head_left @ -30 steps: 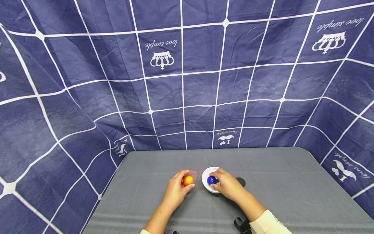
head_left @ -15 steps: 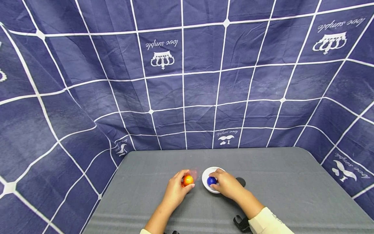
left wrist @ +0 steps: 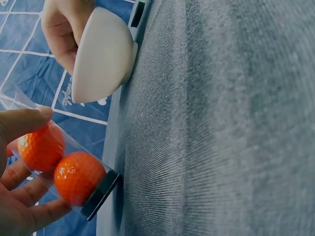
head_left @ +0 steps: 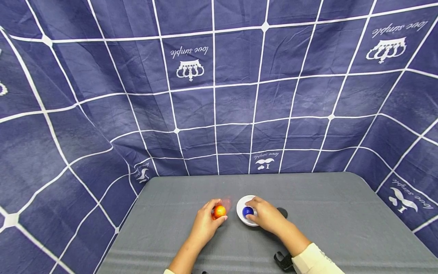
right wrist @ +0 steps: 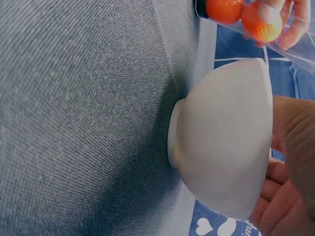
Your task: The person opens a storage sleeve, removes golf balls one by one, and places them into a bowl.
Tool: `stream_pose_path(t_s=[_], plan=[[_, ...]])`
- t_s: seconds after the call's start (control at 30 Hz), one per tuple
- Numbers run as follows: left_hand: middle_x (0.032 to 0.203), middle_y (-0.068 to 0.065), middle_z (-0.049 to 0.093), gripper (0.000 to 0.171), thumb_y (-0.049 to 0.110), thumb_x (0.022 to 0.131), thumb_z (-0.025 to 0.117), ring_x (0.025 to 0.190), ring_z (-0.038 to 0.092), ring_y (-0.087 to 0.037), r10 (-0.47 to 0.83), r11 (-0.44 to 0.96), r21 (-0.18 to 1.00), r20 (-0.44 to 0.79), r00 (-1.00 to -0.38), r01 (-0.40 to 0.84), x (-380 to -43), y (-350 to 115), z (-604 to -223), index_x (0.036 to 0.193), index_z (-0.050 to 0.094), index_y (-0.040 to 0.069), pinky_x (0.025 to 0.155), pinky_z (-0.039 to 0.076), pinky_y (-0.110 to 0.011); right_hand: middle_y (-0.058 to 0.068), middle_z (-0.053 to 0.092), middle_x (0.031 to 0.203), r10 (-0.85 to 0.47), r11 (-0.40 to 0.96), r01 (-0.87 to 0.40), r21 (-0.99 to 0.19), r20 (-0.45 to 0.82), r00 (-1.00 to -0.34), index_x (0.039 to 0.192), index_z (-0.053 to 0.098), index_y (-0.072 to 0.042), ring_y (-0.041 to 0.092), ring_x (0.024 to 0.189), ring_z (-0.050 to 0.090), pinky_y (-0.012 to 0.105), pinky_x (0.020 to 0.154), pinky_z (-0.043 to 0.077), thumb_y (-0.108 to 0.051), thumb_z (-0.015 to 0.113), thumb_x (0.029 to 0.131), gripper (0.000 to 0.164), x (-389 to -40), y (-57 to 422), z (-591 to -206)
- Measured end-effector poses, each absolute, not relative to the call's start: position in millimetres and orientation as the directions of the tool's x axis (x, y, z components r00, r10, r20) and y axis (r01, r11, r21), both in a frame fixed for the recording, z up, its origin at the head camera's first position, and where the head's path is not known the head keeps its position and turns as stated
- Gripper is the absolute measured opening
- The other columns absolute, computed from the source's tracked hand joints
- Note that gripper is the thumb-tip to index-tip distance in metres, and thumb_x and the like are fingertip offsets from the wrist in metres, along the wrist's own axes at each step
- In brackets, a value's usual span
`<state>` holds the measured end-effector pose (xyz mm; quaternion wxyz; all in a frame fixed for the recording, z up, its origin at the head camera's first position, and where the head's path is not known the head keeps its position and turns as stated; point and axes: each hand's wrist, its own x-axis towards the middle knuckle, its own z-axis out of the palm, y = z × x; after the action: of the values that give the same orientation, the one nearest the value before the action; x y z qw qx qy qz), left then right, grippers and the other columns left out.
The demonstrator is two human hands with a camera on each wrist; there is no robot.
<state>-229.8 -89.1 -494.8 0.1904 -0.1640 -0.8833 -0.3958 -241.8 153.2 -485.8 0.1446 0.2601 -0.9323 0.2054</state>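
Observation:
My left hand point(head_left: 204, 221) grips a clear plastic tube point(left wrist: 74, 142) with a black end cap point(left wrist: 101, 194). Inside the tube sit two orange golf balls point(left wrist: 79, 178), dimpled and shiny. The tube leans, its capped end down at the grey tabletop. To the right, a white bowl point(head_left: 241, 217) stands upright on its foot. My right hand point(head_left: 268, 217) reaches over the bowl's right rim, thumb and fingers around a blue ball point(head_left: 248, 211). The bowl's wall hides that ball in both wrist views.
A dark round disc point(head_left: 282, 213) lies on the grey table point(head_left: 328, 220), partly behind the right wrist. Blue cloth with white grid lines point(head_left: 236, 102) hangs at the back and sides. A black wrist mount point(head_left: 284, 262) shows under the right sleeve.
The orange ball and the tube have shifted very slightly left in the left hand. The right hand, blue ball and bowl stay practically where they were.

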Motion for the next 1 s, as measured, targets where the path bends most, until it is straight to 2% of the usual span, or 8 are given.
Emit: stream_pose_path(t_s=[0.27, 0.4, 0.57, 0.77, 1.0], plan=[[0.113, -0.004, 0.072, 0.053, 0.01, 0.071, 0.09, 0.101, 0.07, -0.023, 0.159, 0.655, 0.611, 0.464, -0.871, 0.445, -228.9, -84.3, -494.3, 0.12, 0.069, 0.013, 0.092, 0.055, -0.042, 0.004, 0.068, 0.109, -0.354, 0.797, -0.491, -0.351, 0.387, -0.852, 0.114, 0.073, -0.01, 0.024, 0.103, 0.07, 0.044, 0.091, 0.055, -0.022, 0.08, 0.085, 0.033, -240.3, 155.8, -483.4], [0.111, -0.004, 0.072, 0.054, 0.008, 0.07, 0.089, 0.099, 0.07, -0.023, 0.167, 0.642, 0.614, 0.471, -0.866, 0.458, -228.6, -83.4, -492.5, 0.121, 0.07, 0.011, 0.091, 0.055, -0.041, 0.001, 0.068, 0.111, -0.326, 0.789, -0.485, -0.378, 0.412, -0.851, 0.116, 0.073, -0.012, 0.022, 0.105, 0.069, 0.043, 0.091, 0.056, -0.025, 0.079, 0.087, 0.032, -237.8, 160.5, -480.1], [0.11, -0.003, 0.072, 0.056, 0.009, 0.07, 0.09, 0.098, 0.07, -0.02, 0.165, 0.635, 0.62, 0.474, -0.865, 0.461, -227.9, -82.7, -488.7, 0.122, 0.071, 0.014, 0.09, 0.056, -0.039, -0.001, 0.069, 0.112, -0.299, 0.753, -0.506, -0.42, 0.467, -0.833, 0.119, 0.073, -0.013, 0.019, 0.102, 0.069, 0.041, 0.089, 0.056, -0.023, 0.077, 0.089, 0.032, -234.0, 163.2, -476.4], [0.108, -0.003, 0.071, 0.056, 0.011, 0.07, 0.09, 0.096, 0.069, -0.019, 0.181, 0.642, 0.589, 0.506, -0.843, 0.491, -228.1, -81.7, -480.7, 0.123, 0.071, 0.015, 0.087, 0.055, -0.038, -0.001, 0.07, 0.108, -0.268, 0.693, -0.546, -0.471, 0.535, -0.801, 0.119, 0.073, -0.011, 0.022, 0.095, 0.069, 0.035, 0.083, 0.057, -0.018, 0.078, 0.087, 0.033, -231.4, 163.9, -475.3], [0.103, 0.002, 0.067, 0.056, 0.013, 0.07, 0.09, 0.098, 0.063, -0.018, 0.18, 0.703, 0.515, 0.539, -0.823, 0.491, -225.6, -78.1, -470.4, 0.122, 0.072, 0.022, 0.087, 0.048, -0.04, 0.0, 0.071, 0.107, -0.262, 0.597, -0.61, -0.521, 0.592, -0.762, 0.12, 0.072, -0.01, 0.015, 0.093, 0.068, 0.031, 0.082, 0.057, -0.015, 0.076, 0.089, 0.032, -228.2, 164.0, -472.8]])
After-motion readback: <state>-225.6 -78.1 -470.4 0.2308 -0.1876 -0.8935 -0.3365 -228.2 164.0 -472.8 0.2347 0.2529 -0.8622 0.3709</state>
